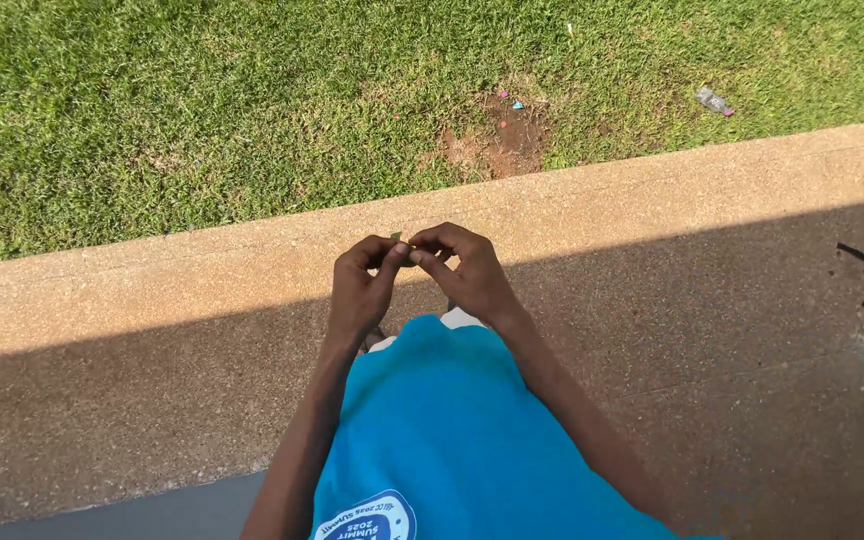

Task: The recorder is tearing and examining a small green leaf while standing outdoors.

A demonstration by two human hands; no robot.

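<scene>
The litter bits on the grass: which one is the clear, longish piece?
The clear piece at the far right of the grass. The other bits, small and coloured, lie on the bare dirt patch further left.

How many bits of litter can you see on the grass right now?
3: a crushed bottle far right, a small blue scrap and a tiny red speck on the bare dirt patch. More may hide among the blades.
</scene>
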